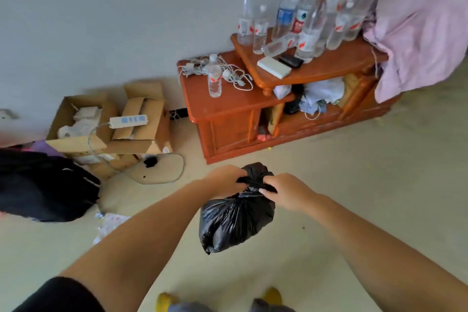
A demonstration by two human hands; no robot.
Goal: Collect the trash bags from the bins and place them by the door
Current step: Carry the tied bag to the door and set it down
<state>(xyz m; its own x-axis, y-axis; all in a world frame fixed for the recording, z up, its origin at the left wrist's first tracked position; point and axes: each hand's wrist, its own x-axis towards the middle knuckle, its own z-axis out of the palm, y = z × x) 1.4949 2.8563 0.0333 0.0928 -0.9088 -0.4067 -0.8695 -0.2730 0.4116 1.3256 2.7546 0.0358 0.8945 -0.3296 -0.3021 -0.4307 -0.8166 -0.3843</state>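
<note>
Two hands gripping one black trash bag [235, 220] at its gathered neck: left hand [225, 180] clenched on the twisted top from 9 o'clock, right hand [286, 192] pinching it from 3 o'clock. Bag hanging above the pale floor [354, 185] (off the ground, it seems). At 12 o'clock, a wooden cabinet [228, 119] crowded with plastic bottles [304, 15]; at 10 o'clock, open cardboard boxes [109, 129] against the wall
</note>
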